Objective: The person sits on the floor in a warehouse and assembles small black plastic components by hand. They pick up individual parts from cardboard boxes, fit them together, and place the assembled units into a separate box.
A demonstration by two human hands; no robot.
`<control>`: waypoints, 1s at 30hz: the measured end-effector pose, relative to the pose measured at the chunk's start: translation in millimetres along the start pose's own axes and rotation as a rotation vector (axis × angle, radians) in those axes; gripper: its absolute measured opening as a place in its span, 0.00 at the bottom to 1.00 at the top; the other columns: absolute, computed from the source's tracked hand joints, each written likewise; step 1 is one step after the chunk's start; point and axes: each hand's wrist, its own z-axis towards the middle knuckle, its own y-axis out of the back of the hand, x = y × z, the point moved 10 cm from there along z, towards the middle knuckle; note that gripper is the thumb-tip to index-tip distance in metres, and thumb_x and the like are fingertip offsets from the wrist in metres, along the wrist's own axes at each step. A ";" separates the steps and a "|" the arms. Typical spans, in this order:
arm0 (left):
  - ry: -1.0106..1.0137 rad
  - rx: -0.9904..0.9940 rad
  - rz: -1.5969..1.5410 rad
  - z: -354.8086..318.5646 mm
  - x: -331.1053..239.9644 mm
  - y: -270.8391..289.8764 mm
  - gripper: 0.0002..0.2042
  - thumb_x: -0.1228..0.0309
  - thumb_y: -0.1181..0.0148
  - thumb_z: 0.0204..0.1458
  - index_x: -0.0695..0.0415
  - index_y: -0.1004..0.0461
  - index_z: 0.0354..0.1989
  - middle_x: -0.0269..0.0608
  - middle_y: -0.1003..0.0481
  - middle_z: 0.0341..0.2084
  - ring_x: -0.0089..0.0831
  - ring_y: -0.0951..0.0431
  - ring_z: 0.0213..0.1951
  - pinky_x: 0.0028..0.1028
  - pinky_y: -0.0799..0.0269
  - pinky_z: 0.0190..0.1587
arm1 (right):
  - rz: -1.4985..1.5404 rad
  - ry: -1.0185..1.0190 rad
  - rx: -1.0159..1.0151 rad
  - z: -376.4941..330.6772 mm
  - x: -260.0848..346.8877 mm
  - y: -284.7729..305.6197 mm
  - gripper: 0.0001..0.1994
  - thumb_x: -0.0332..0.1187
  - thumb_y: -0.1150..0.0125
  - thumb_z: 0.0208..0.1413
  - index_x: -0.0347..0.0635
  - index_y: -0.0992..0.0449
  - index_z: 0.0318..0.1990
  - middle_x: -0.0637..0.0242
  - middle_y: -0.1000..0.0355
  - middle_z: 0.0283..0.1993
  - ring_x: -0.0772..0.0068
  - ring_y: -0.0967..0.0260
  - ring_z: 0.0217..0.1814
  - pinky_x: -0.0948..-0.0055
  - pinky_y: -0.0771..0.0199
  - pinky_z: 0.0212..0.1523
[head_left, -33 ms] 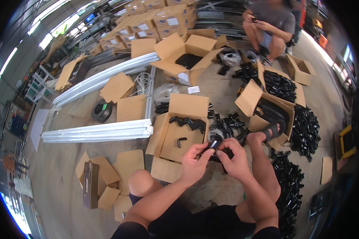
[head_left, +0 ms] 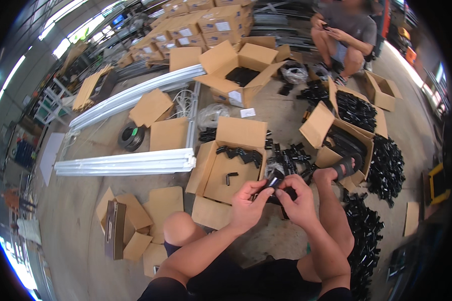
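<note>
My left hand (head_left: 247, 203) and my right hand (head_left: 297, 199) meet in front of my knees, both closed. Between the fingertips is a small glossy black tube-shaped fitting (head_left: 273, 181); the fingers hide part of it. Just beyond and left of the hands stands an open cardboard box (head_left: 213, 189). Inside it, black angled fittings (head_left: 240, 154) lie in a row along the far wall, and one black elbow-shaped fitting (head_left: 231, 177) sits alone on the bottom. More loose black fittings (head_left: 292, 156) lie on the floor behind my hands.
Black fittings are heaped at right (head_left: 385, 165) and beside my right leg (head_left: 362, 226). An open box (head_left: 355, 173) stands by my sandalled foot. White metal profiles (head_left: 125, 163) lie at left, near a black coil (head_left: 131, 136). A person (head_left: 344, 37) squats at the far right.
The view has shifted slightly. Both hands stay together on the black fitting, which appears turned a little between the fingers.
</note>
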 end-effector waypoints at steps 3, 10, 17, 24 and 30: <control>0.048 0.008 -0.032 6.5 1.0 -4.2 0.11 0.81 0.36 0.61 0.67 0.24 0.51 0.44 0.18 0.45 0.22 0.19 0.46 0.21 0.24 0.50 | -0.009 -0.041 -0.002 0.3 -10.7 -1.5 0.03 0.23 0.37 0.58 0.34 0.25 0.36 0.58 0.26 0.40 0.61 0.27 0.43 0.68 0.28 0.47; -0.006 -0.004 0.002 -0.1 -1.7 11.9 0.13 0.77 0.35 0.61 0.66 0.24 0.53 0.40 0.19 0.45 0.21 0.21 0.46 0.24 0.23 0.51 | -0.043 0.020 0.058 -3.8 -13.4 -25.4 0.03 0.22 0.40 0.57 0.36 0.27 0.37 0.58 0.30 0.43 0.63 0.29 0.47 0.70 0.31 0.51; -0.096 0.067 -0.175 4.0 -14.0 -2.7 0.10 0.81 0.38 0.60 0.68 0.26 0.49 0.42 0.19 0.42 0.21 0.21 0.46 0.26 0.24 0.51 | 0.187 0.005 0.140 -9.7 -53.7 -19.6 0.06 0.25 0.49 0.70 0.35 0.31 0.50 0.68 0.35 0.47 0.76 0.37 0.50 0.77 0.36 0.53; -0.110 0.031 -0.116 2.7 -28.1 3.9 0.10 0.80 0.38 0.59 0.68 0.27 0.47 0.42 0.19 0.42 0.22 0.21 0.45 0.26 0.24 0.51 | 0.086 -0.009 0.171 -5.3 -52.8 -25.0 0.05 0.27 0.52 0.73 0.36 0.31 0.45 0.71 0.36 0.43 0.80 0.41 0.47 0.80 0.40 0.53; -0.105 0.034 -0.123 6.9 -26.5 5.4 0.09 0.80 0.39 0.59 0.68 0.27 0.47 0.43 0.18 0.42 0.22 0.20 0.45 0.26 0.25 0.51 | 0.138 -0.034 0.153 -3.1 -47.2 -25.8 0.05 0.25 0.52 0.72 0.33 0.31 0.47 0.67 0.36 0.48 0.76 0.38 0.52 0.77 0.39 0.57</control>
